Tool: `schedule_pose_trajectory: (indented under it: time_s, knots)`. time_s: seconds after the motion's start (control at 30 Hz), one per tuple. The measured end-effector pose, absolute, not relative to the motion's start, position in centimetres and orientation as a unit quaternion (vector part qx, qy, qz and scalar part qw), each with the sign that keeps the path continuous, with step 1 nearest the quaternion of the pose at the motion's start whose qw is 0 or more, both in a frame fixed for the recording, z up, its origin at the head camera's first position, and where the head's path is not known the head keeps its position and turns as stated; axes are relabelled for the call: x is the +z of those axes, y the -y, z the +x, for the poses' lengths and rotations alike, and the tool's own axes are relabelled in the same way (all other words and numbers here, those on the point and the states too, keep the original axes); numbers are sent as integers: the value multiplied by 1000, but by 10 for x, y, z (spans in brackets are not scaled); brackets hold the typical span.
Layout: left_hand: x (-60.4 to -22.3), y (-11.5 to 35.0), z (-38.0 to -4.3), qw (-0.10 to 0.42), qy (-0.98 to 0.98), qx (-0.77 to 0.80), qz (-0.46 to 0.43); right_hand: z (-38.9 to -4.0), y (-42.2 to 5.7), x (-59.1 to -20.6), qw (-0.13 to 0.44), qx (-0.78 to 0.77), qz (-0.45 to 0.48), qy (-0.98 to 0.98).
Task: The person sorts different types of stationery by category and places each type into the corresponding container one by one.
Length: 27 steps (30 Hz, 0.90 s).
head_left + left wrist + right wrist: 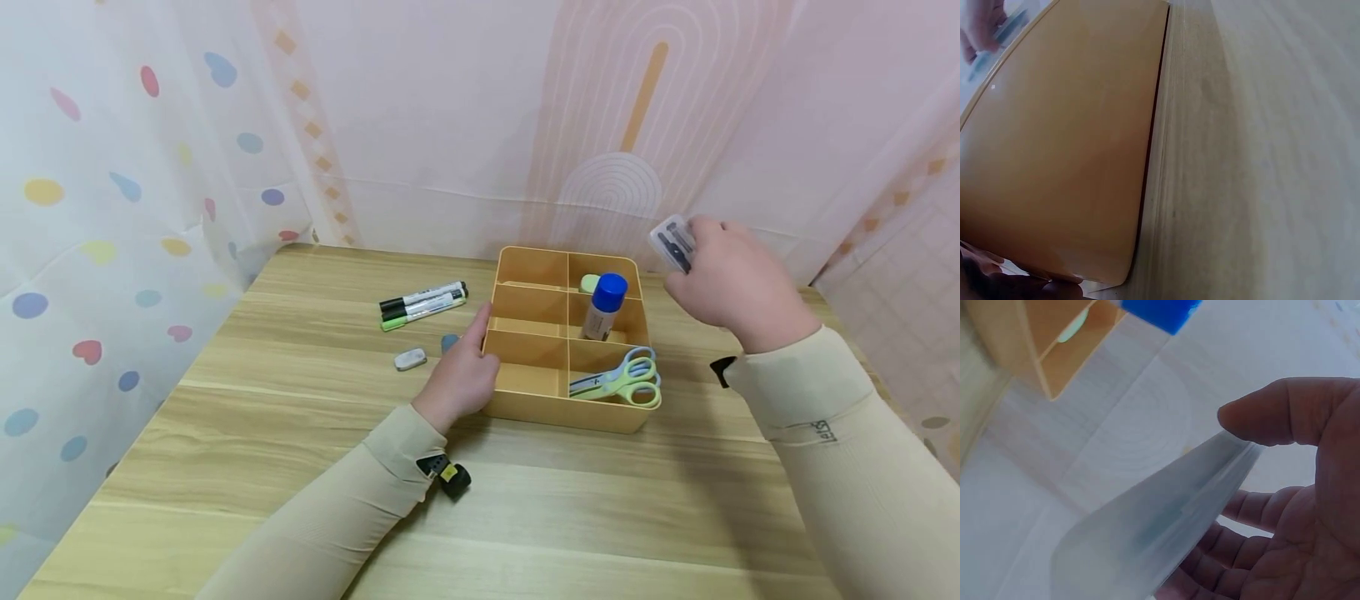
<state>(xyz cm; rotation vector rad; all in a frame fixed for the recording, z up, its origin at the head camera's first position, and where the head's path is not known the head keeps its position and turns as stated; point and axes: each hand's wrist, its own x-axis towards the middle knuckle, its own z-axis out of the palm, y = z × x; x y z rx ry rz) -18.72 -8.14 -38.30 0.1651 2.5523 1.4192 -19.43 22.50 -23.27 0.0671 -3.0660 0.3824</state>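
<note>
Work looks partway: blue- and green-handled scissors (621,386) and a blue-capped cylindrical tube (605,305) sit in the orange plastic tray (555,411); a white oblong eraser (410,359) and slim capped markers (423,305) lie outside, left. Left hand (460,375) grips tray's left wall; right hand (738,279), arm stretched forward, pinches a clear flat plastic case (672,243) aloft by the far-right corner.
</note>
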Motion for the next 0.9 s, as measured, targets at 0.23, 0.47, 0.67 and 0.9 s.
schedule_pose_trajectory:
  time_s: [0.23,0.47,0.67,0.9]
  knots:
    - [-381,79,-187,108,-864,490,53,-208,-204,-216,2,122,33,992]
    - [-381,76,-186,112,-859,497,52,-223,-183,-204,-21,135,54,989]
    - [-383,75,-187,108,-857,501,59,-233,-171,-199,-31,166,60,984]
    - [-384,73,-187,106,-859,498,62,-247,-157,-196,-26,194,80,977]
